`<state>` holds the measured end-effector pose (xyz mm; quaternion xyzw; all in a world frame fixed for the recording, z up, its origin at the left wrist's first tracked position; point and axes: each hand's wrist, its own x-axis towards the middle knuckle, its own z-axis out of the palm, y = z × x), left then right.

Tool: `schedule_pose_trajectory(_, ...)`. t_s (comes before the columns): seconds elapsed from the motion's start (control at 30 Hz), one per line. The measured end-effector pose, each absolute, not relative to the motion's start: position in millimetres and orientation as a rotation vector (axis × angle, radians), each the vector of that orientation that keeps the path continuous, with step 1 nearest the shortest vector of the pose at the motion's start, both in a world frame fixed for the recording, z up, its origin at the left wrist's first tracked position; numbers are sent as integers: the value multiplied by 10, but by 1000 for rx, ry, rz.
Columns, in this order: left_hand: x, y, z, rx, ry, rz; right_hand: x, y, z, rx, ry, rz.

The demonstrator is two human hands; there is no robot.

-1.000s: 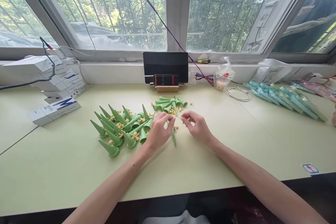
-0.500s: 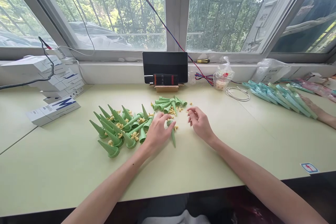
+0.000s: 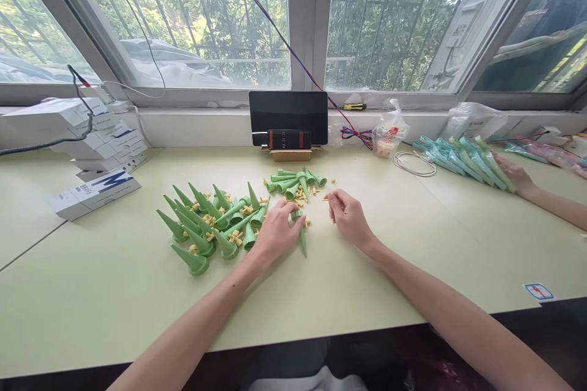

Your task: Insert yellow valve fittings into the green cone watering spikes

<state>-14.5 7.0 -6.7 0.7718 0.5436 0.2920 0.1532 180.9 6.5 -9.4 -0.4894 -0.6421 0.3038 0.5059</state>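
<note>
My left hand rests on the table with its fingers closed round the wide end of a green cone spike, whose tip points toward me. To the left of that hand lies a heap of green cone spikes mixed with small yellow pieces. My right hand is beside it, fingers pinched on a small yellow piece. Behind both hands lies a smaller pile of green cones with loose yellow pieces around it.
A dark tablet and a phone on a stand lean against the window sill. White boxes are stacked at the left. At the right, another person's hand touches a row of teal packets. A plastic bag and white cable lie near.
My right hand moved away from the left and up toward the small pile, then pinched a yellow piece. The other person's hand pushed the teal packets leftward.
</note>
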Motion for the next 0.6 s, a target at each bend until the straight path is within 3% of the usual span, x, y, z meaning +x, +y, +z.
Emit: schedule_pose_trajectory(0.6, -123, 80, -66, 2165, 1404, 1068, 1794, 58, -77, -1183, -1596, 731)
